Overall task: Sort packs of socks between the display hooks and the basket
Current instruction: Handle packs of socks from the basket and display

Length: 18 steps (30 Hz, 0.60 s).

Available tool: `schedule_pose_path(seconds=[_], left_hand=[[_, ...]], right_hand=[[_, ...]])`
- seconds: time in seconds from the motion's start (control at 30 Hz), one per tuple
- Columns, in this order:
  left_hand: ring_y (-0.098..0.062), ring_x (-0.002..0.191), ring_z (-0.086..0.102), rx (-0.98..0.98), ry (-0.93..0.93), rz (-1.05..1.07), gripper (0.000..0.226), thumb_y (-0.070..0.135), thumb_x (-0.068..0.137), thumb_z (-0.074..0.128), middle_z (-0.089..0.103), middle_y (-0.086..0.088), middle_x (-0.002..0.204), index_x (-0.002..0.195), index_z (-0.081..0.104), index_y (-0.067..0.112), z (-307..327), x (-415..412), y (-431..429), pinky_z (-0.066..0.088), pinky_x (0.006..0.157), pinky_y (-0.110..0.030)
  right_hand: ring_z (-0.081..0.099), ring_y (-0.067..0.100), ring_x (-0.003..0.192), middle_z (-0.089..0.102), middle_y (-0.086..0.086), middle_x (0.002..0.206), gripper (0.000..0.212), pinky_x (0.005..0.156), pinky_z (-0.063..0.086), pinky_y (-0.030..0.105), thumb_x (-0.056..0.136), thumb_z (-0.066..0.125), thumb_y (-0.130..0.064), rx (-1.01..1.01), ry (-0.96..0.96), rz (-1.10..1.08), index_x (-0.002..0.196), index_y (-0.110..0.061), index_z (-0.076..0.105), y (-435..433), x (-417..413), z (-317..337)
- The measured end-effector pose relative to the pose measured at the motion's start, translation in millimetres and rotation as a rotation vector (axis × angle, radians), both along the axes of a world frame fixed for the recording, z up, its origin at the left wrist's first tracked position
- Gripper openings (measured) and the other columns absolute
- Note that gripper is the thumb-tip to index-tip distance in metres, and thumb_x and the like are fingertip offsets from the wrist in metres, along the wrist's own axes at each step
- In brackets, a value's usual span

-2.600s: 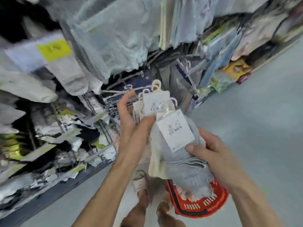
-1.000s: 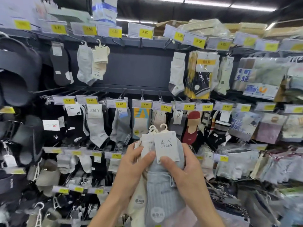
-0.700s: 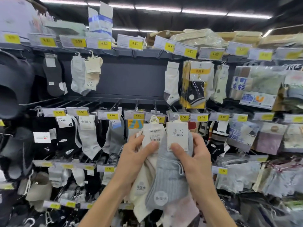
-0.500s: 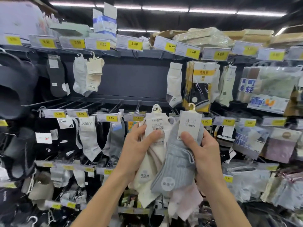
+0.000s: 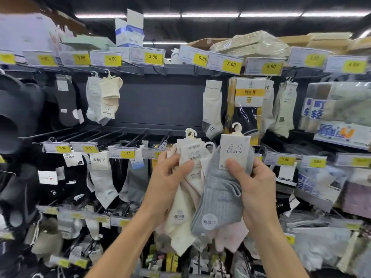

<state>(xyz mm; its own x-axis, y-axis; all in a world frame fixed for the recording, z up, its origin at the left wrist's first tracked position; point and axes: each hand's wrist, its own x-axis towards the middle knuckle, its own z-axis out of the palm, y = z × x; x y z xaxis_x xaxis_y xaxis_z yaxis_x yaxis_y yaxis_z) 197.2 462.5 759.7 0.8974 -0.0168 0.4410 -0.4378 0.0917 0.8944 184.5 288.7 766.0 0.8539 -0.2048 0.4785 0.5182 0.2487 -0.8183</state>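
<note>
My right hand (image 5: 254, 187) pinches a grey sock pack (image 5: 218, 199) by its white card, which reads LU REN and carries a cream plastic hook on top. My left hand (image 5: 166, 183) grips a bunch of cream and pale pink sock packs (image 5: 185, 201) by their labels, thumb across the front card. Both bundles are raised in front of the display, level with a row of bare metal display hooks (image 5: 128, 135) under the dark back panel. The basket is out of view.
Socks hang on all sides: cream pairs (image 5: 104, 101) upper left, a white pair (image 5: 211, 109) and yellow-carded packs (image 5: 249, 105) upper right, grey pairs (image 5: 104, 183) lower left. Yellow price tags (image 5: 152, 56) line the shelf rails. Bagged goods (image 5: 339, 109) fill the right side.
The view swung up from the floor and red basket to the sock wall. Both hands lifted the packs higher, and the grey pack has drawn apart to the right from the cream bunch.
</note>
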Motion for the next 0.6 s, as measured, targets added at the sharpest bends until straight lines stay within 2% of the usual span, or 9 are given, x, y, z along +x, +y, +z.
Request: schedule_pose_path(seconds=[0.07,0.13,0.27,0.4,0.43,0.47,0.53,0.57,0.6], left_hand=[[-0.023,0.118,0.06,0.049,-0.021,0.002,0.03,0.053,0.074,0.073,0.057,0.0,0.124,0.098,0.077,0.036,-3.8,2.9,-14.6,0.053,0.097,-0.04],[-0.022,0.111,0.066,0.028,0.002,-0.049,0.024,0.046,0.075,0.075,0.061,-0.005,0.125,0.097,0.076,0.037,-7.9,6.6,-28.4,0.056,0.085,-0.031],[-0.025,0.103,0.072,-0.064,0.08,-0.093,0.024,0.038,0.078,0.072,0.068,-0.015,0.121,0.098,0.078,0.027,-9.4,16.6,-41.7,0.056,0.075,-0.026],[-0.019,0.098,0.073,-0.061,0.032,-0.079,0.025,0.033,0.081,0.071,0.072,-0.009,0.117,0.104,0.075,0.025,-3.9,29.3,-44.9,0.055,0.07,-0.019],[-0.018,0.098,0.073,-0.039,0.019,-0.058,0.022,0.034,0.081,0.071,0.071,-0.008,0.117,0.101,0.075,0.029,-2.7,33.1,-45.5,0.055,0.07,-0.019],[-0.016,0.097,0.073,-0.02,0.01,-0.038,0.02,0.034,0.081,0.072,0.071,-0.007,0.117,0.1,0.075,0.032,-1.9,36.6,-45.8,0.055,0.07,-0.019],[-0.011,0.094,0.073,0.011,0.002,-0.034,0.029,0.034,0.082,0.076,0.073,0.002,0.111,0.109,0.071,0.028,-1.5,42.4,-48.2,0.055,0.069,-0.017],[-0.008,0.093,0.073,0.036,-0.004,-0.037,0.038,0.034,0.082,0.077,0.074,0.007,0.107,0.117,0.067,0.022,-2.2,44.9,-50.2,0.055,0.068,-0.016],[-0.007,0.094,0.073,0.064,-0.01,-0.043,0.043,0.033,0.082,0.076,0.074,0.011,0.107,0.121,0.065,0.018,-3.3,47.0,-52.5,0.055,0.069,-0.015]], right_hand=[[0.075,0.018,0.084,0.079,0.001,0.095,0.021,0.069,0.06,0.028,0.074,0.074,-0.034,-0.026,-0.044,-0.028,0.095,-0.032,0.077,-6.9,6.0,-0.6],[0.075,0.019,0.082,0.078,0.002,0.094,0.019,0.066,0.059,0.029,0.075,0.074,-0.034,-0.023,-0.034,0.0,0.094,-0.031,0.077,-12.8,8.7,1.8],[0.074,0.023,0.072,0.077,0.006,0.088,0.02,0.061,0.06,0.036,0.076,0.071,-0.027,0.222,0.031,0.094,0.094,-0.019,0.075,-47.0,14.2,4.4],[0.069,0.01,0.064,0.072,-0.002,0.077,0.019,0.055,0.057,0.023,0.073,0.069,-0.025,0.384,-0.034,0.234,0.091,-0.019,0.075,-103.8,8.5,10.4],[0.068,0.011,0.063,0.07,0.001,0.075,0.022,0.055,0.056,0.021,0.068,0.075,-0.025,0.414,-0.051,0.333,0.089,-0.015,0.075,-118.4,6.1,11.9],[0.07,0.017,0.068,0.069,0.013,0.077,0.03,0.059,0.058,0.024,0.08,0.077,-0.033,0.434,-0.032,0.463,0.092,-0.005,0.074,-126.8,0.5,15.7],[0.071,0.035,0.085,0.066,0.034,0.085,0.065,0.077,0.06,0.039,0.092,0.053,-0.05,0.286,-0.076,0.578,0.1,0.014,0.066,-137.3,-10.7,22.3],[0.073,0.033,0.079,0.068,0.031,0.08,0.045,0.071,0.06,0.038,0.085,0.068,-0.035,0.081,-0.136,0.5,0.096,0.008,0.07,-146.7,-13.9,19.6],[0.073,0.025,0.068,0.072,0.02,0.074,0.028,0.061,0.059,0.028,0.069,0.076,-0.029,-0.028,-0.123,0.413,0.086,-0.006,0.075,-154.0,-14.4,17.5]])
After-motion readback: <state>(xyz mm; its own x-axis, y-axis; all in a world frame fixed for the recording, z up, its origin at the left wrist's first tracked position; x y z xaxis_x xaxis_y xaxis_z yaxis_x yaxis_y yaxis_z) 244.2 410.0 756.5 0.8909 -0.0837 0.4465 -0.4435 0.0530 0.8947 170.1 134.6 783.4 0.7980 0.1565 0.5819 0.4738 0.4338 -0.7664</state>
